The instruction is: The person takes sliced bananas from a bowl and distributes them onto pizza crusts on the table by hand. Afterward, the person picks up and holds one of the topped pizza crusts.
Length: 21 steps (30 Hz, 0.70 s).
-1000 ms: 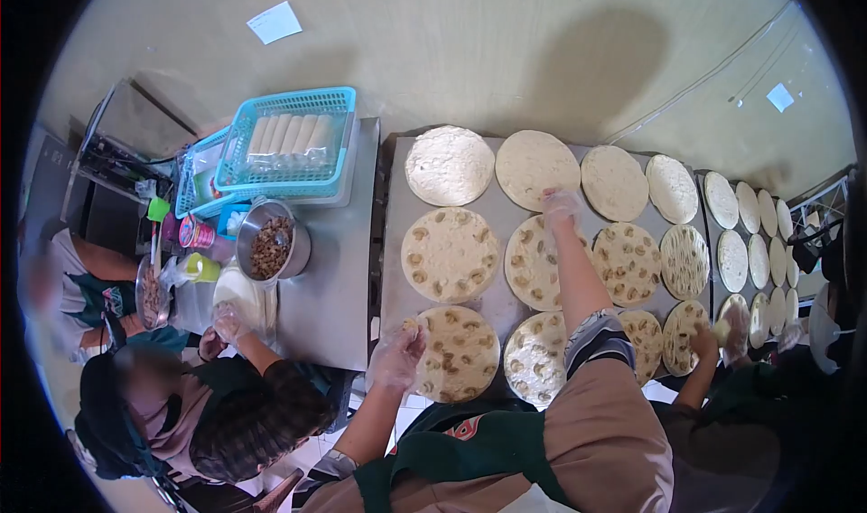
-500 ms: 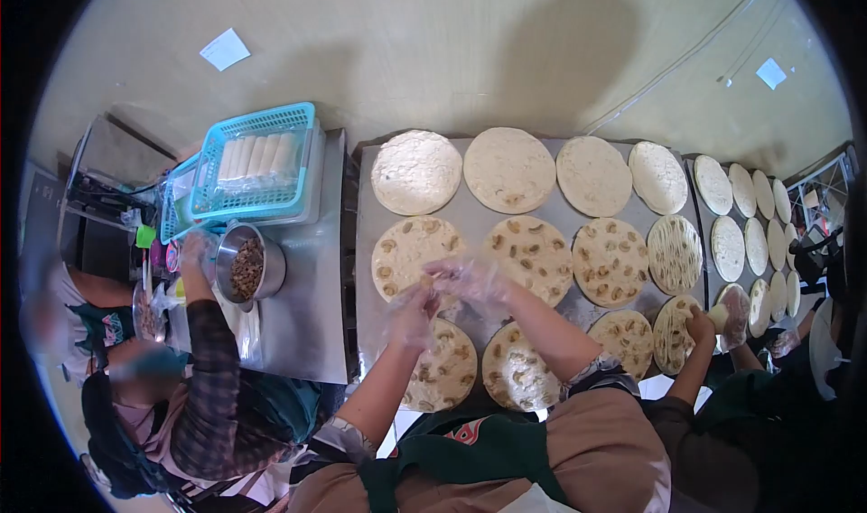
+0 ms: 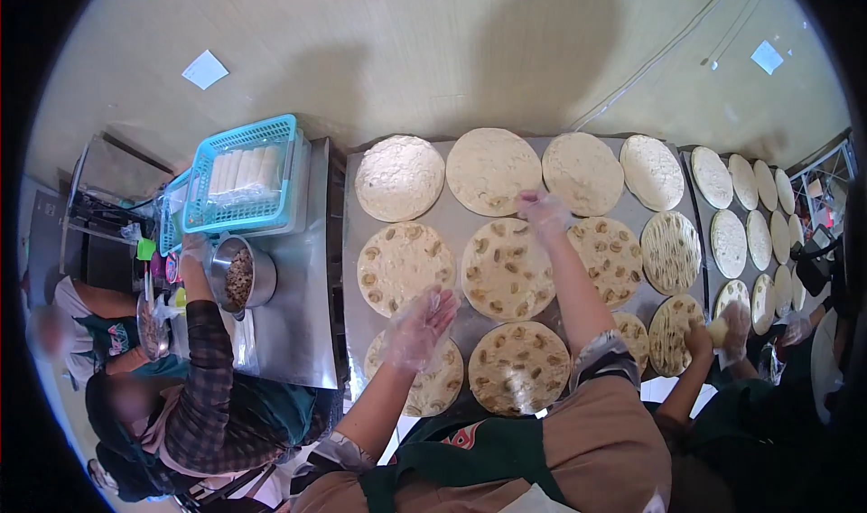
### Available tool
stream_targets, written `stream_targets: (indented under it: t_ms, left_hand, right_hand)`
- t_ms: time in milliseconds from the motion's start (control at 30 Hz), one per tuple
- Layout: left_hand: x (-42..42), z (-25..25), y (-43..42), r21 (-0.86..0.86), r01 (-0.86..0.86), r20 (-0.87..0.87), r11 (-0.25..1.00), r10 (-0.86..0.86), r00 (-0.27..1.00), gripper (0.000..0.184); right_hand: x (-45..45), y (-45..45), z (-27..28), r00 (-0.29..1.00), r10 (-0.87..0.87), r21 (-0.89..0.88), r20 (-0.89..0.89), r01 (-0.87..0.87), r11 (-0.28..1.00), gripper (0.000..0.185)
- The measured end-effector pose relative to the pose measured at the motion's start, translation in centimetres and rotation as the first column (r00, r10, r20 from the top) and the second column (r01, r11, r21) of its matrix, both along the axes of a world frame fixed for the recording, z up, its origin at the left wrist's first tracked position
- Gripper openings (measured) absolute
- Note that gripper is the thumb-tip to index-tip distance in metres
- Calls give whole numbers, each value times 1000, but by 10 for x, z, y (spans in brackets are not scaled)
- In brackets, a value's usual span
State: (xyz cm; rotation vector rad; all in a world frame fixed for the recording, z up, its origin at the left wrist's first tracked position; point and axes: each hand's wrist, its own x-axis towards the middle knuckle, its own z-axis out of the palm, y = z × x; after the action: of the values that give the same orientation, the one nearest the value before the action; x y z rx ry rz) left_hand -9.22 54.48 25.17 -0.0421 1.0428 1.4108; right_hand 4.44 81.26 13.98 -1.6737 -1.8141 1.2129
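Observation:
My left hand (image 3: 423, 331), in a clear plastic glove, is held palm up over the left part of the work table, fingers stretched out, partly covering a topped pizza base (image 3: 424, 388). My right hand (image 3: 545, 215), also gloved, reaches forward to the lower edge of a pale pizza base (image 3: 495, 165) in the back row. Its fingertips are drawn together there; anything between them is too small to make out. Below it, another pizza base (image 3: 508, 269) carries several brown curved slices, which look like mushroom. A similar topped base (image 3: 406, 258) lies to the left.
At left, a co-worker's gloved hand (image 3: 192, 253) is beside a metal pot (image 3: 262, 274) of brown chopped filling. A turquoise basket (image 3: 293, 165) holds wrapped pale rolls. At right, another person's hands (image 3: 736, 332) hold a pale thing over more bases. Further bases cover the adjoining table (image 3: 695, 208).
My hands were together over the left middle base. The right hand has moved forward and right to the back row; the left has opened, palm up. The view has shifted slightly.

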Motion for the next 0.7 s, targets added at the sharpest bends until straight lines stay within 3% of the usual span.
stream_targets:
  t_ms: [33, 100, 200, 233, 300, 433, 500, 633, 700]
  left_hand:
    - [0, 1, -7, -26, -9, -1, 1000, 9, 1000, 47]
    - [-1, 0, -22, -40, -30, 6, 999, 31, 1000, 46]
    - [-1, -5, -46, -67, -78, 16, 995, 79, 997, 45]
    - [-1, -6, -52, -72, -99, 21, 992, 101, 995, 45]
    - [-1, -5, -63, -98, -99, 10, 990, 101, 995, 45]
    - [0, -3, -74, -169, -122, -18, 978, 121, 993, 44]
    - [1, -1, -76, -173, -129, -23, 976, 127, 992, 45]
    - [2, -2, -78, -165, -142, -18, 976, 141, 990, 45]
    - [2, 1, -76, -174, -151, -17, 973, 150, 989, 45]
  right_hand:
    - [3, 8, 2, 1000, 1, -4, -1, -1, 1000, 22]
    - [6, 20, 13, 948, 0, 339, 317, -114, 934, 15]
    - [1, 35, 1, 927, 48, 414, 372, -212, 885, 16]
    - [-2, 38, 3, 928, 53, 410, 370, -214, 886, 16]
    - [-6, 41, 8, 792, 136, 292, 595, -371, 881, 15]
    - [-23, 11, 32, 892, 170, 392, 419, -346, 852, 14]
    - [-31, -3, 42, 626, 460, 315, 630, -747, 585, 18]
    - [-40, -6, 14, 645, 407, 401, 647, -742, 537, 19]
    - [-43, -7, 21, 591, 402, 310, 699, -757, 575, 18]
